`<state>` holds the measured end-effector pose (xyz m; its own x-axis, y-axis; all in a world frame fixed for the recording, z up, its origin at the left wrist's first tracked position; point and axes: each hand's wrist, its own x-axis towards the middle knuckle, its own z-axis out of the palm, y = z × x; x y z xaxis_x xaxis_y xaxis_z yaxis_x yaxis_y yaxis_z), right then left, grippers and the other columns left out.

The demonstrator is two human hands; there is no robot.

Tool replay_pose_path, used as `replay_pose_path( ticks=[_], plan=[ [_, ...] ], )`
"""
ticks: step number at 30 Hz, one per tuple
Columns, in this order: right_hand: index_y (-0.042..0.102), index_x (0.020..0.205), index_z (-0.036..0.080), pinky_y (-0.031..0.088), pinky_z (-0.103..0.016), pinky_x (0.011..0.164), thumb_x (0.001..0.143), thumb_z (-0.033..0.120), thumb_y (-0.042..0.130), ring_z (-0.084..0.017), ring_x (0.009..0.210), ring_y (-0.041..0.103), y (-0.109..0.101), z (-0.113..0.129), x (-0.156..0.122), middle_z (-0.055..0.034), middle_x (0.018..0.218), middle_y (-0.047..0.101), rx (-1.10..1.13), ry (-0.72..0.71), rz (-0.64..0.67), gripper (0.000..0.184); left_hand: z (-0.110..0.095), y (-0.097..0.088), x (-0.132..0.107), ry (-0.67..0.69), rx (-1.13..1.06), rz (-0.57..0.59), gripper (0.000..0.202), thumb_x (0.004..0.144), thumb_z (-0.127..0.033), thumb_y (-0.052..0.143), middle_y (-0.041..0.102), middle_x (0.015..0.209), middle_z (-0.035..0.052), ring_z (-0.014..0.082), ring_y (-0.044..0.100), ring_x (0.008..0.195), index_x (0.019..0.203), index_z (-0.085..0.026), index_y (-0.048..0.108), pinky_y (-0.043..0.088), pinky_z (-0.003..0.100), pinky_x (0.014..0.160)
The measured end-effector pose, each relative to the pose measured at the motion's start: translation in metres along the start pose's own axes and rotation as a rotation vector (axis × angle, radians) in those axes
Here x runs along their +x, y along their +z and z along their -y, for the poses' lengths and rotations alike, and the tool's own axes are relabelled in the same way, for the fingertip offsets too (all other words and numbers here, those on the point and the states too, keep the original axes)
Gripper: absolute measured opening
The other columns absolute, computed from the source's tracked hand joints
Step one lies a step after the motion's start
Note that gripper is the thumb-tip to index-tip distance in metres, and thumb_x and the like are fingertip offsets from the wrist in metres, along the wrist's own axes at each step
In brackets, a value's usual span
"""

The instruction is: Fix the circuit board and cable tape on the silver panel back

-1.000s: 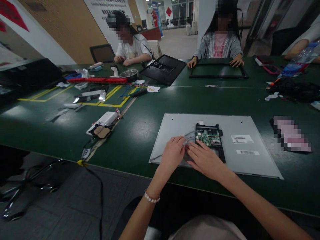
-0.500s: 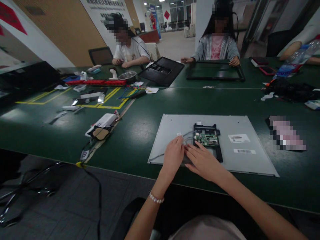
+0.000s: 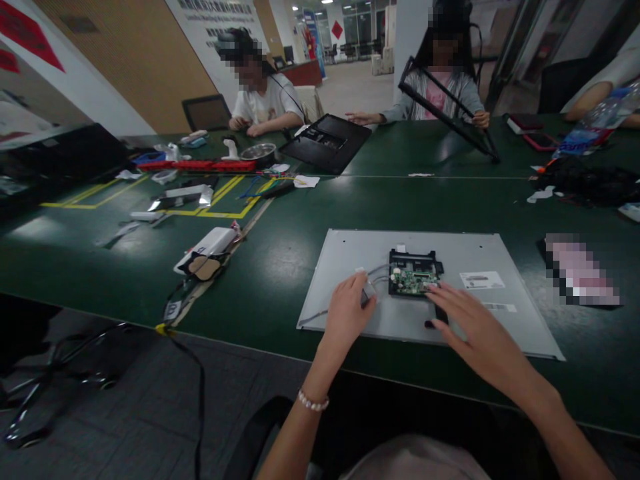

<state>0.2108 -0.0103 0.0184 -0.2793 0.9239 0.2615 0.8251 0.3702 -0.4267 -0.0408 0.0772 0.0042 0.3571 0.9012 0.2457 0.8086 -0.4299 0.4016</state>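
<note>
A flat silvery-white display panel [image 3: 480, 253] lies face down on the table in front of me. On it rests a black bracket [image 3: 393, 257] carrying a green circuit board [image 3: 410, 281]. My left hand [image 3: 349, 307], a beaded bracelet at its wrist, is closed at the left of the board around a grey cable [image 3: 373, 272]; a pale piece shows by its fingertips, too small to name. My right hand [image 3: 473, 330] has its fingers stretched out over the bracket's lower right side, fingertips close to the board's edge. It holds nothing visible and hides part of the bracket.
A phone-like slab [image 3: 583, 270] lies right of the panel. To the left is a white pack [image 3: 213, 248] with a cable over the table edge. Across the table are a black back cover [image 3: 327, 143], a bottle [image 3: 595, 123] and a person holding a black frame [image 3: 440, 110].
My right hand has moved right, away from my left hand, to the bracket's right side. My left hand stays at the cable. The person opposite has lifted and tilted the black frame.
</note>
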Motion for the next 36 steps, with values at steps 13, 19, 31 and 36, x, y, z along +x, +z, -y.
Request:
replay_pose_path(
  ticks=[13,19,31,36],
  plan=[
    [0.056,0.132,0.026,0.034,-0.054,0.113,0.088,0.057,0.045,-0.033,0.138,0.041,-0.027,-0.112,-0.107,-0.0072,0.152,0.043,0.131,0.718,-0.182,0.055,0.001,0.007,-0.004,0.013,-0.055,-0.181,0.038,0.085,-0.012,0.062,0.055,0.135,0.0146,0.0284,0.051,0.128,0.121,-0.018,0.053,0.043,0.051,0.107],
    [0.062,0.125,0.029,0.024,-0.047,0.119,0.084,0.054,0.054,-0.027,0.137,0.043,-0.034,-0.102,-0.088,-0.0016,0.144,0.054,0.412,0.856,-0.281,0.049,-0.013,-0.002,-0.015,-0.008,-0.096,-0.301,0.028,0.093,-0.014,0.052,0.053,0.137,0.0118,0.0255,0.045,0.135,0.12,-0.021,0.054,0.04,0.051,0.111],
    [0.064,0.125,0.033,0.026,-0.048,0.117,0.084,0.054,0.059,-0.028,0.138,0.043,-0.034,-0.11,-0.076,0.0009,0.143,0.056,0.593,0.902,-0.224,0.047,-0.034,0.007,-0.034,0.075,-0.02,-0.377,0.028,0.091,-0.007,0.05,0.058,0.132,0.0105,0.0268,0.045,0.135,0.113,-0.023,0.058,0.042,0.055,0.109],
    [0.059,0.13,0.032,0.022,-0.045,0.118,0.083,0.054,0.06,-0.026,0.143,0.034,-0.031,-0.118,-0.053,0.0005,0.15,0.047,0.662,0.867,-0.216,0.052,-0.033,0.008,-0.042,0.133,0.008,-0.376,0.031,0.09,-0.005,0.05,0.06,0.13,0.0109,0.0258,0.048,0.133,0.116,-0.022,0.056,0.041,0.054,0.11]
  ],
)
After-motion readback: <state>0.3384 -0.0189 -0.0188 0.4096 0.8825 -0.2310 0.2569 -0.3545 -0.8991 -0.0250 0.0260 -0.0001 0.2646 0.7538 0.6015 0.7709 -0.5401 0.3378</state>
